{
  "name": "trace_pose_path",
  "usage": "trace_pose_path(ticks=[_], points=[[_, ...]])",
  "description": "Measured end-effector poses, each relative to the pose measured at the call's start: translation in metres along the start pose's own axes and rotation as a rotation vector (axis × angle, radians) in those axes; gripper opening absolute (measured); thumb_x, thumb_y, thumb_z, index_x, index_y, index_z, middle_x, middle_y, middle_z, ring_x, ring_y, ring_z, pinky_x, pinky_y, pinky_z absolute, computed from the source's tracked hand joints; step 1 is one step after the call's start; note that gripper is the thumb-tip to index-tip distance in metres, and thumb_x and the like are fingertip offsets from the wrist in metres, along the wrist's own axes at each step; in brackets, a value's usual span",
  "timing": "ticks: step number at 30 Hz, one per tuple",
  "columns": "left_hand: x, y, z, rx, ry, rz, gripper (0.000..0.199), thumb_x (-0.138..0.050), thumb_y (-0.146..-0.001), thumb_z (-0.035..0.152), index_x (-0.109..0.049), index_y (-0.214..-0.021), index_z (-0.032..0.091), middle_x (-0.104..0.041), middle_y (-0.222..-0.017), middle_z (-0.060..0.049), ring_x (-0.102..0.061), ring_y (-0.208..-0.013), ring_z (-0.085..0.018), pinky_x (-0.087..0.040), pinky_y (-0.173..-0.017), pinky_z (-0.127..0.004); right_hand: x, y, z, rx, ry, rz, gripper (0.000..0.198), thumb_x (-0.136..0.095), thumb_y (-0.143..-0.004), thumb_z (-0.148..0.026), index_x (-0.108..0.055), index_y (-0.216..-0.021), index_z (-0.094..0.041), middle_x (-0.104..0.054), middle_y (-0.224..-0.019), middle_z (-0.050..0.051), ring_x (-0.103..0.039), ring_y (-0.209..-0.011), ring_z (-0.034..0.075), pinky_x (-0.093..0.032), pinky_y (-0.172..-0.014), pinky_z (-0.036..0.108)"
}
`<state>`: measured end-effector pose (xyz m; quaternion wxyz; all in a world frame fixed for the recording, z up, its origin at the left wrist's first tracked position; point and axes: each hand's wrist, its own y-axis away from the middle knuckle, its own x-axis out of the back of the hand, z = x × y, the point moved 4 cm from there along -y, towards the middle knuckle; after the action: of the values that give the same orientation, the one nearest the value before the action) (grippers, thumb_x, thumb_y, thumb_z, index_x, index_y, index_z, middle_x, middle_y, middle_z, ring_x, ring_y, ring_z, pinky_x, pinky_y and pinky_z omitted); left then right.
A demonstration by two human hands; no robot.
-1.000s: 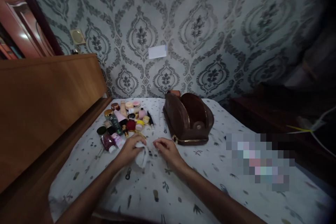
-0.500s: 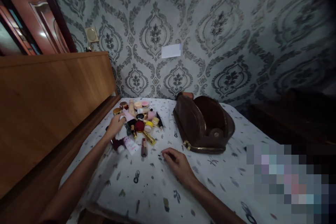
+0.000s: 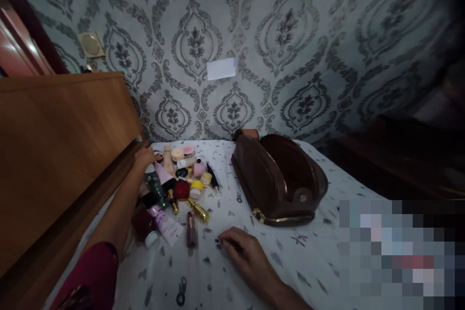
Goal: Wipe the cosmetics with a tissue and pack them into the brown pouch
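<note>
At the far left of the pile, my left hand point(image 3: 146, 156) is closed over a small dark red jar point(image 3: 159, 157), of which only an edge shows past the fingertips. Close by lie a pink tube point(image 3: 163, 172), a beige tube point(image 3: 168, 159) and a green bottle point(image 3: 156, 188). My right hand point(image 3: 242, 249) rests on the patterned sheet point(image 3: 218, 278), empty, its fingers loosely curled and apart from the thumb. Nearest to it are a lip gloss tube point(image 3: 191, 229) and a gold tube point(image 3: 198, 209).
A brown bag point(image 3: 265, 179) stands unzipped at the right of the pile. Around the pile lie a red round container point(image 3: 182, 189), a yellow-lidded jar point(image 3: 196, 188) and a dark red bottle point(image 3: 143, 224). A wooden panel point(image 3: 69, 135) borders the left side; a papered wall point(image 3: 225, 24) rises behind.
My left hand has moved farther back and left, from beside the pink tube to the jar at the pile's edge. My right hand stays on the sheet. The view has shifted right.
</note>
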<state>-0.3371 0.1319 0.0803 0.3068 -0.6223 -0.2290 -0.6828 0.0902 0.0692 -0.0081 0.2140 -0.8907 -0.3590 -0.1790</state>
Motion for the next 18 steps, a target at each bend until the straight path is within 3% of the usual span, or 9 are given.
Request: trace_pose_path(ticks=[5, 9, 14, 18], points=[[-0.009, -0.015, -0.001, 0.002, -0.051, -0.060, 0.058, -0.065, -0.071, 0.054, -0.064, -0.110, 0.011, -0.066, -0.121, -0.023, -0.061, -0.111, -0.038, -0.047, -0.081, -0.038, 0.000, 0.000, 0.001, 0.012, 0.007, -0.002, 0.021, -0.047, -0.091, -0.022, -0.068, -0.090, -0.019, -0.070, -0.085, 0.006, -0.064, -0.078, 0.019, -0.048, -0.071, 0.029], [-0.002, -0.004, 0.002, 0.026, -0.062, -0.052, 0.058, -0.060, -0.073, 0.057, -0.064, -0.113, 0.014, -0.068, -0.118, -0.019, -0.064, -0.107, -0.035, -0.048, -0.075, -0.035, 0.001, 0.001, -0.001, 0.017, 0.024, 0.010, 0.020, -0.049, -0.089, -0.018, -0.069, -0.091, -0.018, -0.070, -0.086, 0.006, -0.064, -0.080, 0.019, -0.048, -0.072, 0.028], [0.029, 0.024, 0.016, -0.003, -0.058, 0.063, 0.065, -0.048, -0.080, 0.062, -0.058, -0.122, 0.014, -0.066, -0.118, -0.024, -0.064, -0.104, -0.041, -0.049, -0.073, -0.042, 0.000, 0.002, -0.001, -0.008, 0.042, 0.023, 0.019, -0.053, -0.084, -0.013, -0.071, -0.090, -0.018, -0.070, -0.085, 0.006, -0.064, -0.079, 0.019, -0.048, -0.073, 0.029], [0.061, 0.069, 0.044, -0.180, 0.055, 0.131, 0.065, -0.049, -0.076, 0.070, -0.061, -0.118, 0.021, -0.070, -0.109, -0.018, -0.065, -0.100, -0.040, -0.049, -0.073, -0.041, 0.002, 0.004, -0.002, -0.011, 0.019, 0.075, 0.020, -0.054, -0.083, -0.011, -0.070, -0.093, -0.019, -0.070, -0.088, 0.005, -0.064, -0.081, 0.018, -0.050, -0.078, 0.030]])
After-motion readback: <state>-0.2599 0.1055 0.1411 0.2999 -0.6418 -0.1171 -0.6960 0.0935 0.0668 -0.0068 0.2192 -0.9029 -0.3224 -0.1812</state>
